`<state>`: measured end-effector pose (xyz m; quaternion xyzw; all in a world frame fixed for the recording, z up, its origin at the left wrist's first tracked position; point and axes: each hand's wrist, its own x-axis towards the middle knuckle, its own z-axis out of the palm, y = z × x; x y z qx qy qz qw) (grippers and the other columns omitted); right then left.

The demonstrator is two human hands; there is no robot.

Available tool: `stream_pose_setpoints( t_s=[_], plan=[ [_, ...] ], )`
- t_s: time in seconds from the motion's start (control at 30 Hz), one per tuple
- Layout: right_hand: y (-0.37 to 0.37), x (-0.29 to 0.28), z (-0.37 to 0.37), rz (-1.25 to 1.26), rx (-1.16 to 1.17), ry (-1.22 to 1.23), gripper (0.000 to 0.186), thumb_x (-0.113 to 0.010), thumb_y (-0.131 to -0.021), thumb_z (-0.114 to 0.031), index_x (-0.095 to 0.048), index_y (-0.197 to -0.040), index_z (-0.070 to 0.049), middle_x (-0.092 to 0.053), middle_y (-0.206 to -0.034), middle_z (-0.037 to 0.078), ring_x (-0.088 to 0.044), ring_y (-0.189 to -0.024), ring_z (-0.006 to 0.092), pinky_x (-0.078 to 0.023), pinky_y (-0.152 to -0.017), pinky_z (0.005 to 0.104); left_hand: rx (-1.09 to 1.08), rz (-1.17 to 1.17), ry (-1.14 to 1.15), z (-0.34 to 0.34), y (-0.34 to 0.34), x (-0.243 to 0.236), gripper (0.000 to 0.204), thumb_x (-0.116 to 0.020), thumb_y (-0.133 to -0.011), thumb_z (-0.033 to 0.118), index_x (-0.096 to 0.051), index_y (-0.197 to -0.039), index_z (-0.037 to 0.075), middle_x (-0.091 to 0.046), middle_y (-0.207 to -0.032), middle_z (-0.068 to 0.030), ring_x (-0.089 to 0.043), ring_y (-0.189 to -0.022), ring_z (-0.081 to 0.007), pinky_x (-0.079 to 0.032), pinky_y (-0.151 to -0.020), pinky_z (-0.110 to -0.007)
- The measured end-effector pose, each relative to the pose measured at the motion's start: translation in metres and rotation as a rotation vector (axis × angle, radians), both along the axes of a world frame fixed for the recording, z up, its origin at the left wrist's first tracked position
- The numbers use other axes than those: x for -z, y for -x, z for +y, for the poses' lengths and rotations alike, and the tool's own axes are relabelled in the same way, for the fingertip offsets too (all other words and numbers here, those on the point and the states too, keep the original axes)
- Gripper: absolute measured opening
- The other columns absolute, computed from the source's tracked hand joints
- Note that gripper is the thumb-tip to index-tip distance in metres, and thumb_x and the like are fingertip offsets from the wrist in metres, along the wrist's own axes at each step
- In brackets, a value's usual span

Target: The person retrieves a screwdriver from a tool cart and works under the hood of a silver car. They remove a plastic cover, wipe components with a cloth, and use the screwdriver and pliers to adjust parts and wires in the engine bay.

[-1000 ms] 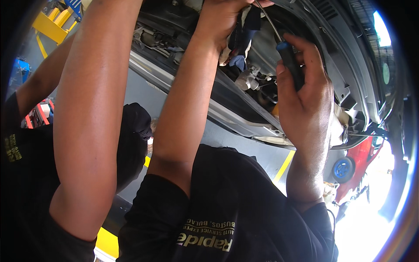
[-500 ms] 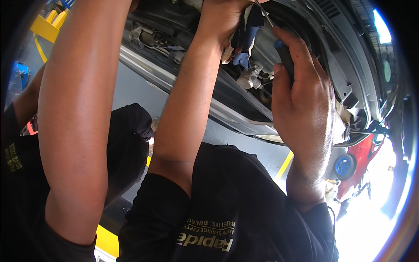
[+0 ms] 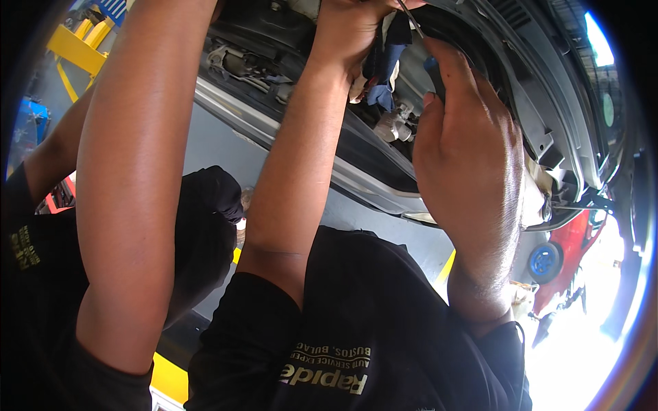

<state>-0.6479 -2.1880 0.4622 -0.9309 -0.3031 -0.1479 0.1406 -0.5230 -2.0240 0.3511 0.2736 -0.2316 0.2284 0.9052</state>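
Blue-collared screwdriver now sits mostly hidden in the right hand

Over the last second, the right hand has moved leftward and slightly up at the upper right of the frame. Its forefinger now reaches over toward the thin metal shaft, and far less of the dark handle shows. This suggests a firmer, more guiding hold on the tool, though whether the handle is being turned I cannot tell.

The hands are apart at the palms; the right is wrapped around the handle. The left hand, at top centre, has hardly moved. Its fingers are near the shaft where it runs off the upper edge, but cropping hides whether they grip anything.

Dark blue cloth hangs just beside the left hand, above a silvery fitting in the vehicle bodywork. A co-worker's forearm rises on the left of the frame; a red car stands at right.
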Motion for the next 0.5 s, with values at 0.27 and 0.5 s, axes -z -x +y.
stream_pose_setpoints(
  t_s=[0.27,0.5],
  plan=[
    [-0.004,0.012,0.000,-0.025,0.014,-0.006,0.045,-0.061,-0.096,-0.003,-0.063,-0.140,-0.013,-0.075,-0.116,0.021,-0.074,-0.103,0.0417,-0.058,-0.088,0.0508,-0.082,0.068,-0.041,0.001,-0.001,-0.001,0.017,-0.073,-0.097,-0.003,-0.065,-0.112,0.001,-0.075,-0.104,-0.0095,-0.074,-0.099,-0.0178,-0.060,-0.100,-0.034],
    [-0.023,0.024,-0.013,-0.111,-0.040,-0.055,0.044,-0.065,-0.095,-0.003,-0.068,-0.138,-0.016,-0.076,-0.115,0.020,-0.076,-0.101,0.0390,-0.060,-0.087,0.0469,-0.202,0.198,-0.125,-0.002,0.004,-0.003,0.018,-0.075,-0.097,-0.001,-0.063,-0.111,0.001,-0.075,-0.102,-0.0089,-0.073,-0.095,-0.0147,-0.060,-0.090,-0.028]
  ],
)
